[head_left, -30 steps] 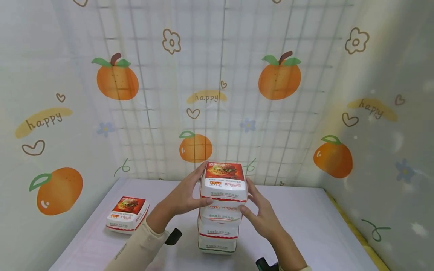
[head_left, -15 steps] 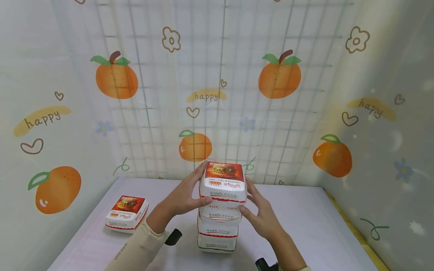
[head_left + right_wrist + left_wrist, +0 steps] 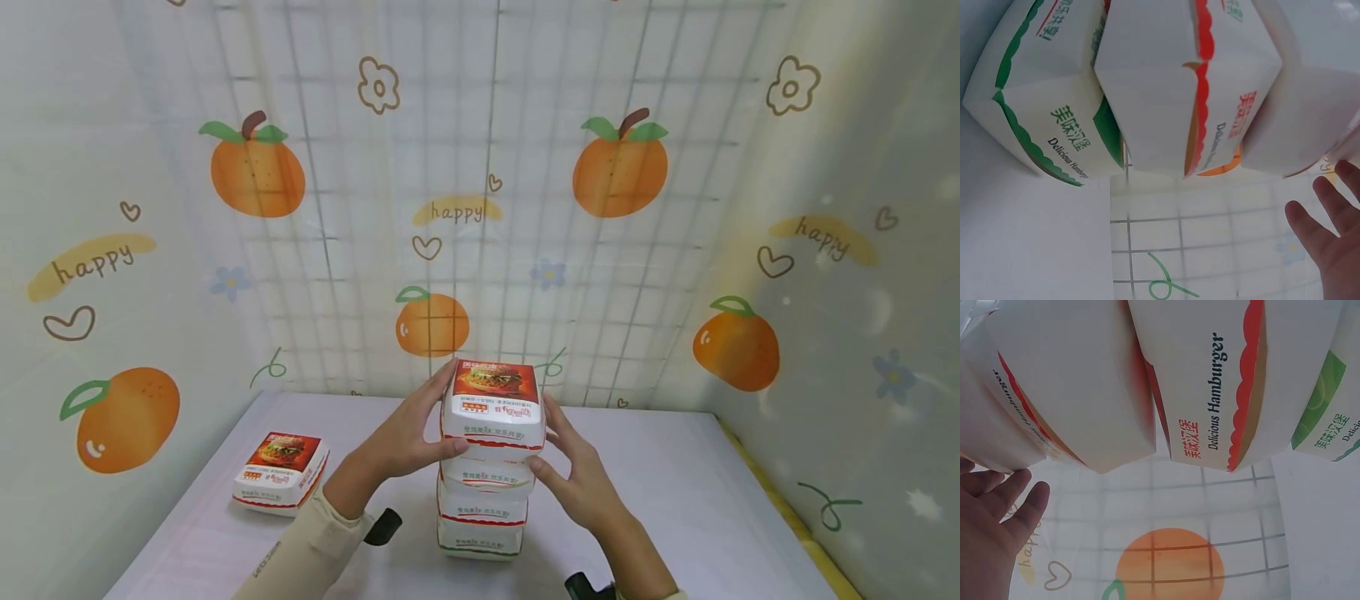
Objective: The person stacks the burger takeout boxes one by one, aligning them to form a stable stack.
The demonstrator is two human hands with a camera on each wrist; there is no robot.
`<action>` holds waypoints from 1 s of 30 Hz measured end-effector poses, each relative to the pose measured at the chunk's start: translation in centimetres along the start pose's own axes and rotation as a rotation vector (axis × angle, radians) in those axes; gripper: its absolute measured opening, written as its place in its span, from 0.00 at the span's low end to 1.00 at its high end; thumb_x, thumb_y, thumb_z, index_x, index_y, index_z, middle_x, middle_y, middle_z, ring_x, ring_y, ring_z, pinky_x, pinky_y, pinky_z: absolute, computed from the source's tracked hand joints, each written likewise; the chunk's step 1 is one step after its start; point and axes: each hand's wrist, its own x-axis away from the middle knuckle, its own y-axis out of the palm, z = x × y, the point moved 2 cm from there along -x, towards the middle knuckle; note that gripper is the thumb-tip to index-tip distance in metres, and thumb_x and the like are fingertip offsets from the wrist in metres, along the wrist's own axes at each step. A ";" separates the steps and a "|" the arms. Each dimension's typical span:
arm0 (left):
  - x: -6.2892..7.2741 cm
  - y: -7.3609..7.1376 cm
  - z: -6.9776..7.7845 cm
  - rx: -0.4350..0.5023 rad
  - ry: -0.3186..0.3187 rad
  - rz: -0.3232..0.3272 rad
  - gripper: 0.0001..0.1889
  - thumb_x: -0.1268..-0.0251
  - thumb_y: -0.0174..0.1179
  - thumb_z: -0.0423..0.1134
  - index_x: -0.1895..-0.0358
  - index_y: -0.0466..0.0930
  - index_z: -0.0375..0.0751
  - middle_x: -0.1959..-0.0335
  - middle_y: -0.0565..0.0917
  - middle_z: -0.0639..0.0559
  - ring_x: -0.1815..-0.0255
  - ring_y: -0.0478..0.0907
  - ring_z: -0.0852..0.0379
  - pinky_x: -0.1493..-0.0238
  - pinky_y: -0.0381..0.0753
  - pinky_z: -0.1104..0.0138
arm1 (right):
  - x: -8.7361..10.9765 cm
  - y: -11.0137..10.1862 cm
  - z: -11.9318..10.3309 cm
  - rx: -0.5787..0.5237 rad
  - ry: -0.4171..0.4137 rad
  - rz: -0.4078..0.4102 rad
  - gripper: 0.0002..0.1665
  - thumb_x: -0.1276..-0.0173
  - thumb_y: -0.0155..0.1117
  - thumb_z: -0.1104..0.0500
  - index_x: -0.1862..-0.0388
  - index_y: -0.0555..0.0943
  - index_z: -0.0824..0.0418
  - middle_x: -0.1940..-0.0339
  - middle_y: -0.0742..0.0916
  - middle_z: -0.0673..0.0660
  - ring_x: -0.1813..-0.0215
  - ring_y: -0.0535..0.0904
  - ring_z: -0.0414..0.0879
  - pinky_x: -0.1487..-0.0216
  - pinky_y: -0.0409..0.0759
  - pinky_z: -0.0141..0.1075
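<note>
Several white hamburger boxes are stacked in a column in the head view, the lowest box (image 3: 482,537) green-trimmed. My two hands hold the top hamburger box (image 3: 495,408), printed with a burger picture, between them at the top of the stack. The left hand (image 3: 408,429) has its thumb at the front lower edge and its fingers along the left side. On the opposite side, the right hand (image 3: 581,479) keeps its thumb low, near the box beneath, with its fingers partly hidden behind. Both wrist views show fingers beside the top box and the boxes' side walls.
A separate hamburger box (image 3: 281,471) lies on the white table (image 3: 652,500), left of the stack. Behind the table hangs a pale curtain (image 3: 517,275) printed with oranges. Black wrist-camera parts (image 3: 384,527) jut out below the hands.
The top box has come down slightly and now covers more of the box below. Both hands keep their hold on it, nearly still. The separate box stays put.
</note>
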 end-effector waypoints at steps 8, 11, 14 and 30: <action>0.0 0.2 0.1 -0.025 -0.005 0.004 0.53 0.43 0.61 0.65 0.21 0.40 0.56 0.23 0.51 0.62 0.27 0.55 0.57 0.37 0.65 0.43 | 0.2 0.0 0.1 -0.001 0.014 0.001 0.49 0.34 0.64 0.52 0.20 0.49 0.41 0.27 0.69 0.57 0.34 0.70 0.62 0.43 0.70 0.64; 0.1 0.2 0.1 -0.037 -0.013 0.008 0.52 0.44 0.61 0.65 0.21 0.39 0.60 0.23 0.50 0.63 0.27 0.54 0.57 0.37 0.65 0.43 | 0.2 0.0 0.2 -0.002 0.007 0.001 0.49 0.34 0.64 0.53 0.20 0.50 0.43 0.27 0.69 0.57 0.33 0.69 0.61 0.43 0.71 0.63; 0.1 0.2 0.0 -0.032 -0.019 0.010 0.52 0.45 0.62 0.65 0.21 0.39 0.62 0.23 0.49 0.64 0.28 0.56 0.57 0.38 0.65 0.43 | 0.2 0.0 0.4 -0.007 -0.005 -0.001 0.50 0.34 0.65 0.53 0.20 0.49 0.42 0.27 0.69 0.56 0.32 0.68 0.60 0.42 0.71 0.62; 0.5 0.2 -0.1 -0.008 -0.005 0.014 0.52 0.44 0.61 0.66 0.21 0.39 0.61 0.23 0.50 0.64 0.29 0.58 0.55 0.37 0.65 0.44 | -0.1 0.0 0.0 0.013 0.025 -0.007 0.49 0.33 0.65 0.51 0.20 0.50 0.46 0.26 0.67 0.57 0.30 0.65 0.59 0.42 0.72 0.60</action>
